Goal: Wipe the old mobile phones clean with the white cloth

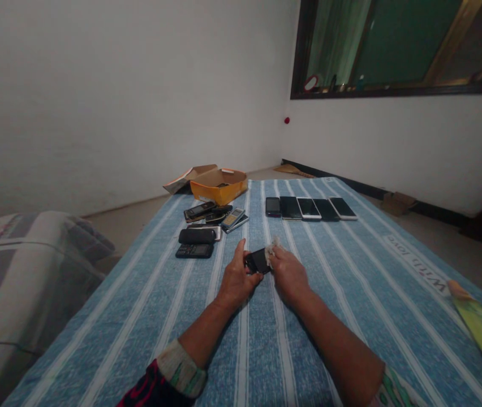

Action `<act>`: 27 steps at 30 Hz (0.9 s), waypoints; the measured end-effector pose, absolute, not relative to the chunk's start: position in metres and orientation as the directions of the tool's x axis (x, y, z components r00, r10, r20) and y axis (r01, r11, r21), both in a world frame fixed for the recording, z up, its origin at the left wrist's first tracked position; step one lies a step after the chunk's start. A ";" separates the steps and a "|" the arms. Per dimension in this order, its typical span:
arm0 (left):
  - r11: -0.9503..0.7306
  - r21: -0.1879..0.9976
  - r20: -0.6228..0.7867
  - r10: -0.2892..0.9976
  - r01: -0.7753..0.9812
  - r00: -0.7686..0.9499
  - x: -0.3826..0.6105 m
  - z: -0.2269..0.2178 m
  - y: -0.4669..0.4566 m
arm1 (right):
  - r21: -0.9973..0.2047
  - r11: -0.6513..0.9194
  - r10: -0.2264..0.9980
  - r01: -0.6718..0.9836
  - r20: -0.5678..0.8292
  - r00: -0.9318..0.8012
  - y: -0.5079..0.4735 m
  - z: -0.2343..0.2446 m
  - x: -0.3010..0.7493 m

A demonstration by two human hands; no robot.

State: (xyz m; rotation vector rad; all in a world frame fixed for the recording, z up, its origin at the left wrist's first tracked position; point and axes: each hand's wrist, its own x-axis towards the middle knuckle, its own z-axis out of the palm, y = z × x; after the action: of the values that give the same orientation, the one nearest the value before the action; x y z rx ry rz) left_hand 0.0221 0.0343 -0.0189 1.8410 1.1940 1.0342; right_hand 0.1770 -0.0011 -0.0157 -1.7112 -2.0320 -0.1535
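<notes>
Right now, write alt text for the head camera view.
The left hand grips a black phone while the right hand presses a white tissue against it, above a blue-striped sheet. Beyond lie a row of five smartphones, a pile of keypad phones and an open orange cardboard box.

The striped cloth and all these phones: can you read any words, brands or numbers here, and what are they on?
"With love": printed on the blue striped cloth.
Keys on the black keypad phone and the silver keypad phone: too small to read.
The dark phone in the left hand, with white tissue in the right hand: no readable marking.
</notes>
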 end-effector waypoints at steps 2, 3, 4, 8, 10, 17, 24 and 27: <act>-0.346 0.855 0.260 0.931 0.387 0.257 0.022 -0.020 0.035 | -0.175 0.094 0.927 0.980 0.374 -0.022 -0.004 -0.018 0.179; -0.353 0.849 0.267 0.929 0.393 0.257 0.022 -0.020 0.036 | -0.152 0.069 0.927 0.986 0.374 -0.007 -0.005 -0.021 0.177; -0.358 0.845 0.272 0.927 0.398 0.257 0.022 -0.021 0.036 | -0.126 0.090 0.912 0.988 0.409 -0.031 -0.007 -0.025 0.173; -0.377 0.835 0.289 0.920 0.401 0.265 0.022 -0.024 0.038 | -0.039 0.140 0.851 0.989 0.516 -0.100 -0.012 -0.035 0.159; -0.389 0.822 0.301 0.917 0.416 0.263 0.022 -0.026 0.039 | -0.030 0.088 0.877 0.996 0.476 -0.063 -0.013 -0.033 0.161; -0.379 0.811 0.290 0.922 0.446 0.256 0.021 -0.029 0.042 | -0.054 0.092 0.880 0.994 0.473 -0.055 -0.011 -0.030 0.167; -0.380 0.796 0.290 0.923 0.471 0.255 0.021 -0.023 0.040 | -0.195 0.088 0.906 0.977 0.422 0.002 -0.002 -0.029 0.180; -0.399 0.787 0.305 0.915 0.470 0.265 0.021 -0.019 0.037 | -0.193 0.288 0.815 0.938 0.564 -0.134 -0.001 -0.034 0.164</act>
State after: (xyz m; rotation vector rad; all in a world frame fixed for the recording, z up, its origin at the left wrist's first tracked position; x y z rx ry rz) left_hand 0.0211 0.0373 -0.0192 1.9807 1.2469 1.0322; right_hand 0.1641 -0.0013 -0.0341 -1.5623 -1.9828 -0.2766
